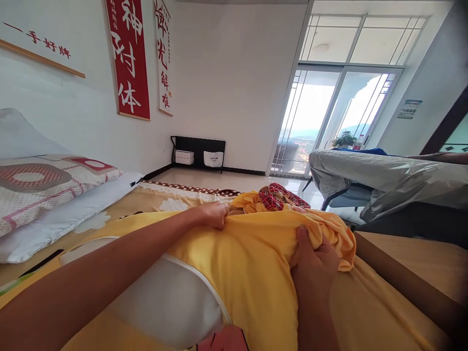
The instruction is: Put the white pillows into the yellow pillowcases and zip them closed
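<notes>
A yellow fabric cover lies across the bed in front of me, with a white rounded area edged in pale piping and a red printed patch at the bottom. My left hand is closed in a fist on the cover's far edge. To the right, my right hand pinches a gathered fold, its thumb on top. Between the two hands the fabric is stretched. Bunched orange-yellow cloth hangs beyond my right hand, and a red plaid cloth lies just behind the far edge.
A patterned pillow and a white pillow lie at the left on the tan bed sheet. A wooden surface borders the bed at right. Farther off stand a plastic-covered table, a chair and a black rack.
</notes>
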The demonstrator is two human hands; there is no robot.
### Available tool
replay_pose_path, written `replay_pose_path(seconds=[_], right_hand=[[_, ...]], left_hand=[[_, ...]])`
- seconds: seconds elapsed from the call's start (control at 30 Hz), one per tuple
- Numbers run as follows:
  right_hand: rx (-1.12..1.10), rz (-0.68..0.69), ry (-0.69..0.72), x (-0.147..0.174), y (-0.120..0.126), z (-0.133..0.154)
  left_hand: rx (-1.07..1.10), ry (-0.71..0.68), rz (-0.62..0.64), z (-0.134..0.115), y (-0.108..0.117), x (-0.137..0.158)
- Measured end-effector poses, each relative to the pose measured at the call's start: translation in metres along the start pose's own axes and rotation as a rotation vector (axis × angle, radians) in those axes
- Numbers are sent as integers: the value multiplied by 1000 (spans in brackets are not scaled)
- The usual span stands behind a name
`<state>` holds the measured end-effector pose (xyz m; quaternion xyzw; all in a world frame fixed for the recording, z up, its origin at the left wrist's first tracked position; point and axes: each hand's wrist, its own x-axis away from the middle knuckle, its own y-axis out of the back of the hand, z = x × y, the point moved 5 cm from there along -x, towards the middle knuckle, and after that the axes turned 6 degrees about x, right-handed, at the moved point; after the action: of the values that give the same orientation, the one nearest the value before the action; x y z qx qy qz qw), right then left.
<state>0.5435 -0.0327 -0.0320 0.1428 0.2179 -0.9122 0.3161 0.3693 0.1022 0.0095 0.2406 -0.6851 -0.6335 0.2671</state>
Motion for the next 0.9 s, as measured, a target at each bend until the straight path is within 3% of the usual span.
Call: replay_pose_path(seconds=[0.1, 0.17, 0.27, 0.37, 0.47, 0.57, 0.77, 0.83, 0.9], right_hand=[[127, 34, 46, -8, 0, -2], [205, 149, 68, -14, -5, -9], [299, 423, 48, -20, -24, -37], [479, 504, -11, -26, -35, -77], [560, 398, -25, -35, -33, -99], [547, 282, 44, -35, -28, -87], [495, -81, 336, -8, -11, -29], [512, -176, 375, -6, -6, -22], [515, -155, 338, -11, -6, -22]], left_hand=[[-104, 120, -242, 13, 38, 14], [-157, 201, -386, 26, 75, 28], [-181, 329, -518, 54, 127, 52], [-185, 395, -568, 76, 147, 71], [-129, 397, -437, 85, 127, 78], [9, 276, -227, 75, 90, 67], [274, -91, 78, -2, 18, 11], [308, -178, 148, -28, 0, -3], [266, -184, 130, -38, -4, -7]])
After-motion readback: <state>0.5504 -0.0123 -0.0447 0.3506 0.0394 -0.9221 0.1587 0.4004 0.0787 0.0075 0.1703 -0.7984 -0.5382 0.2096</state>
